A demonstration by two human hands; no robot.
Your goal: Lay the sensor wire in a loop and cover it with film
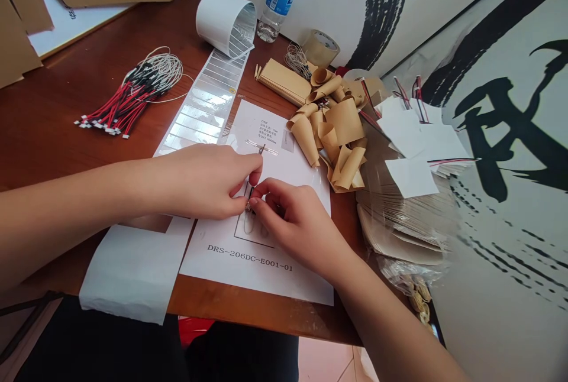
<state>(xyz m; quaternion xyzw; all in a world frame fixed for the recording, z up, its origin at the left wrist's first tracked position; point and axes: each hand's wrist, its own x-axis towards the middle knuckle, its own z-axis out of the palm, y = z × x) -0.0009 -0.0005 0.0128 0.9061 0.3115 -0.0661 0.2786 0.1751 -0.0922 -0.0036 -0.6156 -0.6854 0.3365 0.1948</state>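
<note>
A thin cable point(251, 191) with a dark section is pinched between my two hands. My left hand point(219, 181) reaches in from the left, thumb and index finger closed near its dark part. Just to the right, my right hand point(295, 216) grips it between thumb and fingertips. Below the fingertips, a pale wire loop point(249, 225) hangs over the box outline on a printed sheet point(213, 264), which reads "DRS-206DC-E001-01". My fingers hide most of the cable. A clear strip point(262, 147) lies across the sheet above my hands.
To the left lies a bundle of red-and-black connector wires point(133, 92). A label roll point(226, 21) trails a long strip across the table point(26, 151). On the right are curled brown papers point(341, 122), stacked white cards point(408, 133) and tape point(320, 48). A water bottle point(279, 0) stands behind.
</note>
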